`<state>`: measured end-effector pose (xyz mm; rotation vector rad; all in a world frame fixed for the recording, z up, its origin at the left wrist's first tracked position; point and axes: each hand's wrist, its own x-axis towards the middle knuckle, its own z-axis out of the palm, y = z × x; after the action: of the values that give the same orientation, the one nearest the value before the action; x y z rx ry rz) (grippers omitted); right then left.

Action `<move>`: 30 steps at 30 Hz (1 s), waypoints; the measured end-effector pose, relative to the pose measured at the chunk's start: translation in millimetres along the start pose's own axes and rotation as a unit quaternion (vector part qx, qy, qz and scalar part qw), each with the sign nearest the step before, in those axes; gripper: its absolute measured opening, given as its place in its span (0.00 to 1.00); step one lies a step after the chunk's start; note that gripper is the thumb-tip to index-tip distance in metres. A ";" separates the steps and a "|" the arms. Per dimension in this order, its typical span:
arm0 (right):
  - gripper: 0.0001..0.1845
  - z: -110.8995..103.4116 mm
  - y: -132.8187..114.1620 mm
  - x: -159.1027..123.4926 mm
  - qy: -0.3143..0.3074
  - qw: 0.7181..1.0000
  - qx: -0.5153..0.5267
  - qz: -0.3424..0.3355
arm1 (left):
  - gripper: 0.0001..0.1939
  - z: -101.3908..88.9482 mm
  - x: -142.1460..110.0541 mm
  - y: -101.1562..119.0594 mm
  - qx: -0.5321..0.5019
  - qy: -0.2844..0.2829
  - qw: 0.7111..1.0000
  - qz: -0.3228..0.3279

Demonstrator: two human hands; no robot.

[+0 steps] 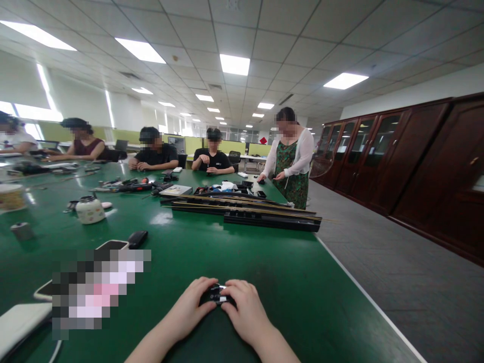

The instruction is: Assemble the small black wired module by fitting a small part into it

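Note:
Between my two hands, low over the green table (pixel 302 282), is a small black device (pixel 218 293) with shiny silvery parts; its exact kind I cannot make out. My left hand (pixel 192 305) grips its left end, thumb below and fingers curled over the top. On the other end, my right hand (pixel 244 307) is closed in the same way. The fingers cover both ends, so only the middle shows. Whether the device touches the tabletop is hard to see.
Left of my hands lie a phone (pixel 113 245), a black key fob-like object (pixel 137 239) and a white item (pixel 22 322). A white jar (pixel 89 209) and metal cylinder (pixel 22 231) stand farther off. Long black rails (pixel 264 219) cross ahead. Several people sit or stand around the table.

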<state>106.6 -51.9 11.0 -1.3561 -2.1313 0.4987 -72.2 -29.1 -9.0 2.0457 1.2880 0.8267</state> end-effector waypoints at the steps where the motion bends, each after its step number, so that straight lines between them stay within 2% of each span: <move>1: 0.11 0.3 0.2 0.4 -0.001 1.000 0.001 0.002 | 0.19 -0.2 0.0 0.5 0.001 -0.001 1.000 0.000; 9: 0.16 -0.1 3.7 0.8 0.015 0.998 0.062 0.014 | 0.20 1.1 -0.6 -0.5 0.002 0.011 1.000 0.011; 15: 0.10 0.2 8.7 2.3 0.017 0.996 0.083 0.032 | 0.22 1.9 -2.0 -1.0 0.006 0.015 1.000 0.009; 21: 0.12 0.6 10.5 2.1 0.020 0.995 0.092 0.030 | 0.26 0.8 -2.5 2.3 0.012 0.005 1.000 -0.002; 30: 0.17 -4.3 6.2 1.1 0.014 0.994 0.098 0.037 | 0.19 2.8 -1.4 -2.0 0.013 0.007 1.000 0.009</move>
<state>113.4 -48.3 11.0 -1.3256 -1.9585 0.6961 -71.7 -30.1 -12.5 2.0781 1.2970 0.8375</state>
